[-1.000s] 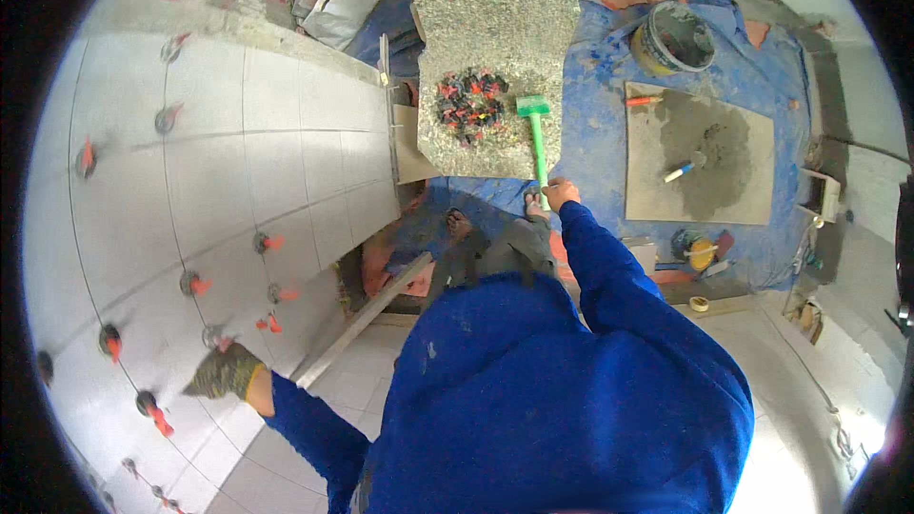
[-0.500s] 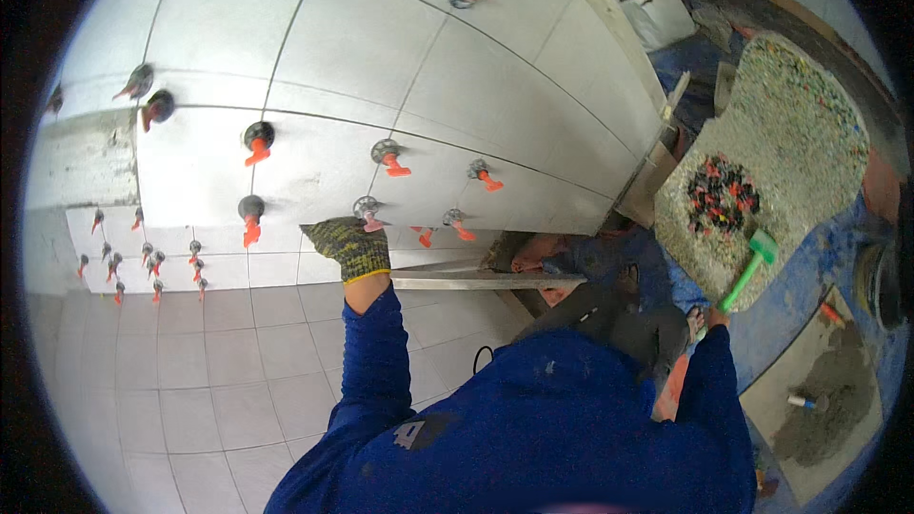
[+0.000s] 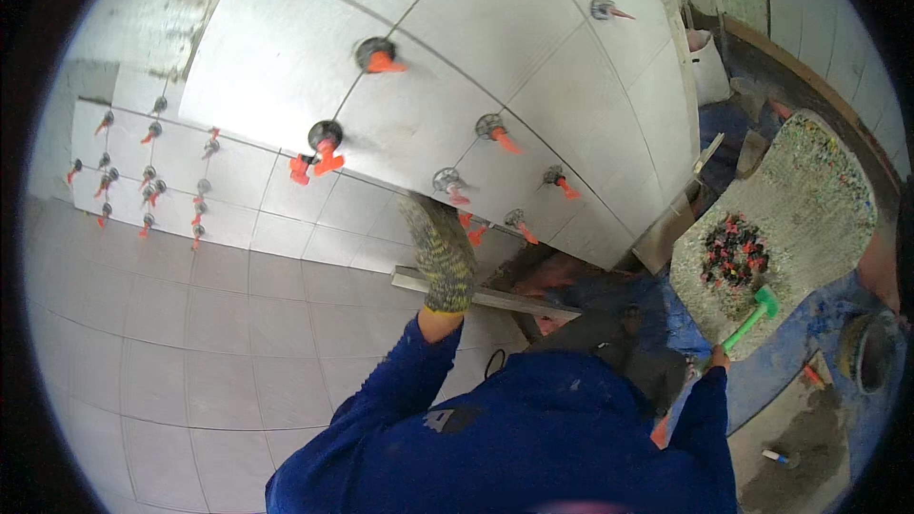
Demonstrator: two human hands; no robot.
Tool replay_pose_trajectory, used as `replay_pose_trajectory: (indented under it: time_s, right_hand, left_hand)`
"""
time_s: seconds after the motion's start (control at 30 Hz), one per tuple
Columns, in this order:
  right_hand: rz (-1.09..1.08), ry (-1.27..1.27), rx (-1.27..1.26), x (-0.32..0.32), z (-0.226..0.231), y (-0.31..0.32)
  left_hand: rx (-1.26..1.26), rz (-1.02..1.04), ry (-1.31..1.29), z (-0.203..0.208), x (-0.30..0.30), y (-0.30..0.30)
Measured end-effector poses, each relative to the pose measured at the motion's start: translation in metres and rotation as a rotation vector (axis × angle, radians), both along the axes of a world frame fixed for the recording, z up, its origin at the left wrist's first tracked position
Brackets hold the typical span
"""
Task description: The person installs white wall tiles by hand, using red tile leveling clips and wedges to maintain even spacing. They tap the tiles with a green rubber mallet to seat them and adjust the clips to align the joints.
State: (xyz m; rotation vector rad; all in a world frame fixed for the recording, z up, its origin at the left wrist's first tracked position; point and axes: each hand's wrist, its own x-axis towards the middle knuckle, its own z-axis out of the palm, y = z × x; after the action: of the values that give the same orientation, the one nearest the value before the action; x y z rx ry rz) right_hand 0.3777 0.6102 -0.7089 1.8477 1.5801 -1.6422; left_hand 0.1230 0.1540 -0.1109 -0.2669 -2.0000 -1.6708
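My left hand (image 3: pixel 438 252), in a grey-yellow knit glove, lies flat with its fingers up against a large white wall tile (image 3: pixel 533 86), just below a red levelling wedge (image 3: pixel 455 196). It holds nothing. My right hand (image 3: pixel 711 360) grips the handle of a green rubber mallet (image 3: pixel 762 307), low at the right, over the edge of a speckled board (image 3: pixel 819 181). Several red wedges with grey caps (image 3: pixel 326 143) stick out of the tile joints. An aluminium straightedge (image 3: pixel 519 300) lies along the bottom of the wall, under my left wrist.
A heap of red and black clips (image 3: pixel 731 252) sits on the speckled board. A bucket (image 3: pixel 864 354) and a patch of grey mortar (image 3: pixel 809 443) with a small trowel (image 3: pixel 776 458) lie at the lower right on blue sheeting. A white bag (image 3: pixel 709 67) stands by the wall.
My head has turned from the floor toward the wall. My left hand has slid up the tile toward the wedges. My right hand still holds the mallet, low at the right.
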Motion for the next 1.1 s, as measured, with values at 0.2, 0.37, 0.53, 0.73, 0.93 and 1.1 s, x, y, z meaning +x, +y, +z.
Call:
replay_pose_trajectory:
  time_s: [0.2,0.37,0.53,0.73,0.93,1.1]
  right_hand:
    - [-0.172,0.052,0.183,-0.008,0.165,0.017]
    - [-0.036,0.268,0.408,0.054,0.319,-0.048]
    - [0.175,0.519,0.369,0.038,0.469,-0.082]
    - [0.715,0.544,0.678,-0.007,0.6,-0.154]
    - [1.297,0.827,0.941,-0.089,0.687,-0.246]
    - [1.4,0.867,1.245,-0.153,0.732,-0.321]
  left_hand:
    - [-0.538,-0.085,0.086,-0.068,0.022,-0.027]
    - [-1.037,0.208,0.47,-0.015,0.028,-0.043]
    - [-0.616,0.197,0.245,0.055,-0.073,-0.102]
    - [-0.323,-0.021,0.015,0.076,-0.157,-0.139]
    - [-1.336,0.036,0.106,0.131,-0.17,-0.148]
    - [-1.259,0.179,0.131,0.15,-0.164,-0.138]
